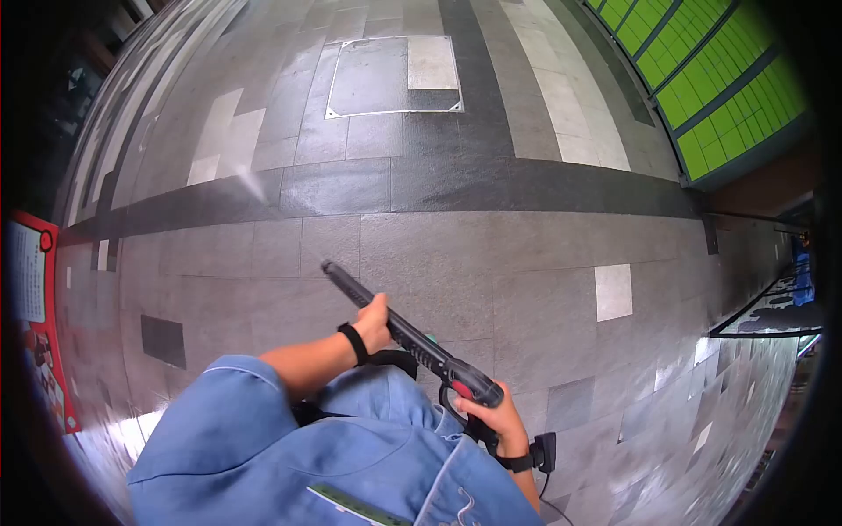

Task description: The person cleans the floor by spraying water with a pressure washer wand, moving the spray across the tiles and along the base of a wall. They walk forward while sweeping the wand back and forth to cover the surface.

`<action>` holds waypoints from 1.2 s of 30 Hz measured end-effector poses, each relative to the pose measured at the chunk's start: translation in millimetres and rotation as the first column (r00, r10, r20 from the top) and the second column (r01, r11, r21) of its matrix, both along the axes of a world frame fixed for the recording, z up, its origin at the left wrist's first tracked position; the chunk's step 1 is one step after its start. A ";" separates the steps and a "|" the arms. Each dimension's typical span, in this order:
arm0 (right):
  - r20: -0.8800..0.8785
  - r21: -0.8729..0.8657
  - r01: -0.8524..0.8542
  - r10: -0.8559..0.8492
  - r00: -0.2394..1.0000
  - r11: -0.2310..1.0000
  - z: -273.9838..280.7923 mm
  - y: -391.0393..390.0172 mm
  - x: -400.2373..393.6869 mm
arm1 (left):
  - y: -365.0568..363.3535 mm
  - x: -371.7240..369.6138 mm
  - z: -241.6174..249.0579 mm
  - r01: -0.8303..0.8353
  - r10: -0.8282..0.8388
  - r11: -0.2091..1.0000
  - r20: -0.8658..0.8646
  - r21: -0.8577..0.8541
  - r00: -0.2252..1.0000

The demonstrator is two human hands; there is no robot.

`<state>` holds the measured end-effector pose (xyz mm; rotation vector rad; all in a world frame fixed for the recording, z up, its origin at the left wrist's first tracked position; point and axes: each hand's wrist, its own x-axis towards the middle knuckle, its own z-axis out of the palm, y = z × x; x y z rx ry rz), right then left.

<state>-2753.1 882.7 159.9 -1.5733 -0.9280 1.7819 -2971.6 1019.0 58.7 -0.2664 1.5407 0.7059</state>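
A black pressure washer gun (419, 346) with a red part near its rear slants across the front of my body. Its nozzle points up and left, and a thin whitish spray (251, 182) streaks from there toward the floor. My left hand (375, 323) is closed around the barrel, with a black band on the wrist. At the rear, my right hand (500, 419) wraps the handle, the thumb lying near the red part. The lower grip and trigger are partly hidden. A black strapped device (542, 451) with a cable sits at my right wrist.
Grey tiled floor (421, 241) with darker and paler tiles spreads ahead, looking wet in places. A framed floor panel (368, 79) lies in front. Bright green panels (715, 83) stand at upper right, a red-edged sign (54, 324) at left. Dark frame edges (754, 333) lie at right.
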 end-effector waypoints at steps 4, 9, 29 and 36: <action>0.026 -0.022 0.050 -0.049 0.998 0.999 13.7 -54.5 -31.1 | -47.1 -21.8 10.1 0.006 -0.006 1.000 0.056 -0.004 0.998; 0.436 0.177 0.372 -0.411 0.800 0.911 30.1 -239.2 -111.6 | -158.0 42.5 -22.2 0.471 -0.504 0.863 0.265 0.182 0.822; 0.221 -0.066 0.648 -0.623 0.751 0.758 59.0 -449.4 -293.8 | -366.5 -157.6 48.4 0.665 -0.726 0.687 -0.234 -0.293 0.646; 0.599 0.203 0.512 -0.520 0.610 0.835 54.0 -430.0 -389.1 | -346.1 -152.7 9.3 0.606 -0.682 0.731 0.374 0.313 0.629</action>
